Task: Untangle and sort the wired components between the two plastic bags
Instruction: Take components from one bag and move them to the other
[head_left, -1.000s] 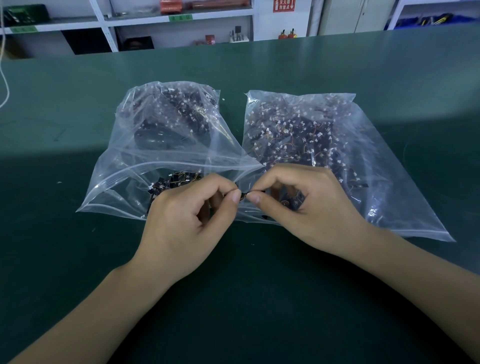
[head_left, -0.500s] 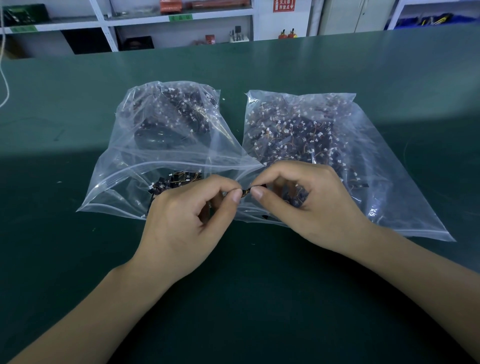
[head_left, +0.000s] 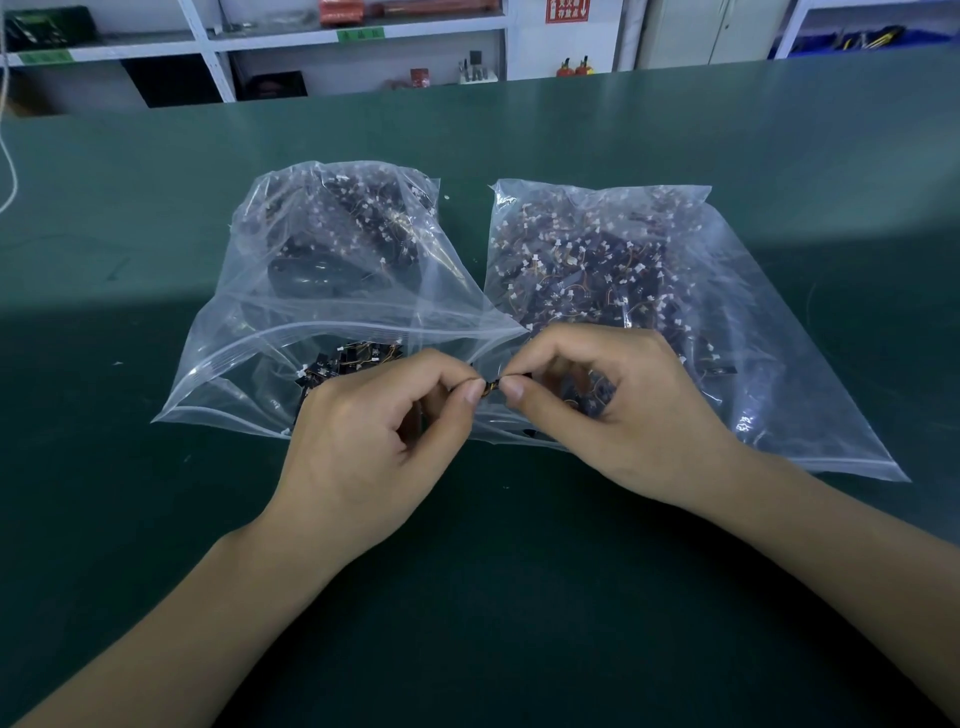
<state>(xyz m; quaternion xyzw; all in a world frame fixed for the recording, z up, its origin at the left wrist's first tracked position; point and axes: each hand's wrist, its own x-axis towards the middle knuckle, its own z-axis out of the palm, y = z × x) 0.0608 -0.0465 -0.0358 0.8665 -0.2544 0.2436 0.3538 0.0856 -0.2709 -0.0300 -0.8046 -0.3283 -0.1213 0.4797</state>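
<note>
Fingers of left hand (head_left: 363, 457) and right hand (head_left: 618, 415): pinched together on one small wired part (head_left: 492, 387), held between them over near edges of left bag (head_left: 270, 332) and right bag (head_left: 769, 332), green table (head_left: 156, 182).

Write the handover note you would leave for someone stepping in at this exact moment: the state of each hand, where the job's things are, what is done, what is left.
Left hand: thumb and forefinger pinch one end of a small wired component.
Right hand: pinches the other end of the same piece, held between the two bags.
Left bag: mouth open toward you, a dark heap at the back, a few loose pieces near the opening.
Right bag: holds a spread tangle of components.
Both lie on the green table.
Done: one piece is in hand.
Left: free it, bag it, then work through the tangle. Which bag is the sorted one cannot be told.
</note>
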